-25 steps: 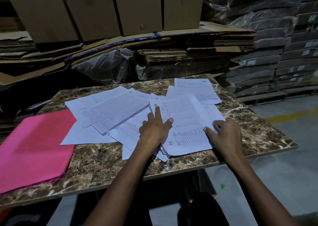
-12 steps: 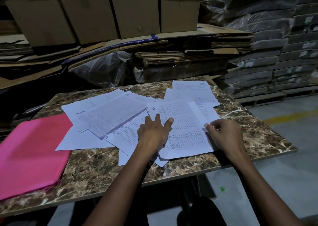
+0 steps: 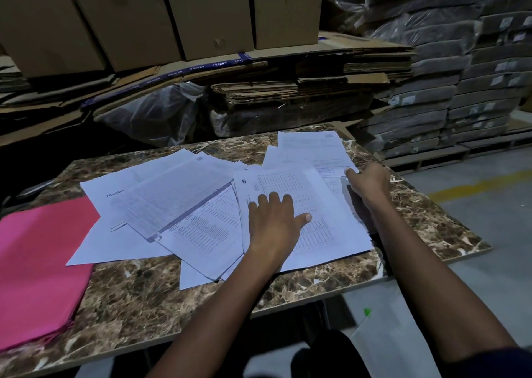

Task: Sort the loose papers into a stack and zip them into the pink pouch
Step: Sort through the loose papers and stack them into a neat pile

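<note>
Your left hand lies flat on a printed sheet full of small rows of text. The fingers are straight and a little spread, the thumb sticks out to the right, and the hand presses down and grips nothing.

Your right hand is farther back, at the near corner of the far sheet. One fingertip touches that corner. The light is dim, so you cannot tell if the other fingers are tucked in or pinch the paper.

The loose papers are spread in a messy fan across the middle of the marble table, lying over one another at many angles. One sheet has its left corner lying over the edge of the pink pouch.

The pink pouch lies flat at the left end of the table, well apart from both hands.

Behind the table stand brown cardboard boxes on flat cardboard.
</note>
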Available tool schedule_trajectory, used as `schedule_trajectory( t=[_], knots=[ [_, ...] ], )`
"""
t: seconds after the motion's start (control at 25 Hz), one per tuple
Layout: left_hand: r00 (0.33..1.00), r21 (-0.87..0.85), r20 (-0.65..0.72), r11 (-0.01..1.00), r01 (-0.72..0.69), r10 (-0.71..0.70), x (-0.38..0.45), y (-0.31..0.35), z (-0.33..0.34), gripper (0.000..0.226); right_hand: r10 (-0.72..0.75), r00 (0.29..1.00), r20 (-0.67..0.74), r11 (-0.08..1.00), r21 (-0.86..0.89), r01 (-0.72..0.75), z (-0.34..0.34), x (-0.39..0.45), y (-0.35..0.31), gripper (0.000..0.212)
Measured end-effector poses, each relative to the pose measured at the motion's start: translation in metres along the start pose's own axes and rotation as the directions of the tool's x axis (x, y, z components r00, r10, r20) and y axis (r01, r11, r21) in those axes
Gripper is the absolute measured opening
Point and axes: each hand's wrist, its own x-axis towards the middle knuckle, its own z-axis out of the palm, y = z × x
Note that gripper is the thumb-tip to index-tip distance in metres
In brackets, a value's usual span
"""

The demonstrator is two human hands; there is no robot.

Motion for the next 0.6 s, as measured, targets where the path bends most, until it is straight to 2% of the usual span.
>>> schedule_trajectory(
  t=[0.2,0.28,0.4,0.52,0.6],
  knots=[
    [0.999,-0.117,0.011,0.993,0.031,-0.030,0.006,-0.009,0.013,0.058,0.031,0.998,-0.048,0.999,0.016,-0.030,0.001,0.015,-0.009,0.034],
    [0.999,-0.139,-0.013,0.990,0.030,-0.032,0.004,-0.010,0.016,0.058,0.006,0.999,-0.031,1.000,-0.013,-0.006,0.005,0.021,-0.006,0.024],
    [0.999,-0.135,-0.026,0.990,0.033,-0.037,0.003,-0.009,0.018,0.058,-0.081,0.996,-0.041,0.995,-0.062,0.078,0.012,0.031,-0.004,0.024],
    [0.998,-0.146,-0.032,0.988,0.042,-0.047,0.004,-0.010,0.017,0.056,-0.162,0.975,-0.151,0.986,-0.072,0.152,0.006,0.029,-0.007,0.014],
    [0.997,-0.184,-0.043,0.982,0.047,-0.056,0.003,-0.012,0.017,0.054,-0.255,0.936,-0.243,0.967,-0.058,0.248,-0.002,0.026,-0.009,0.010]
  ],
)
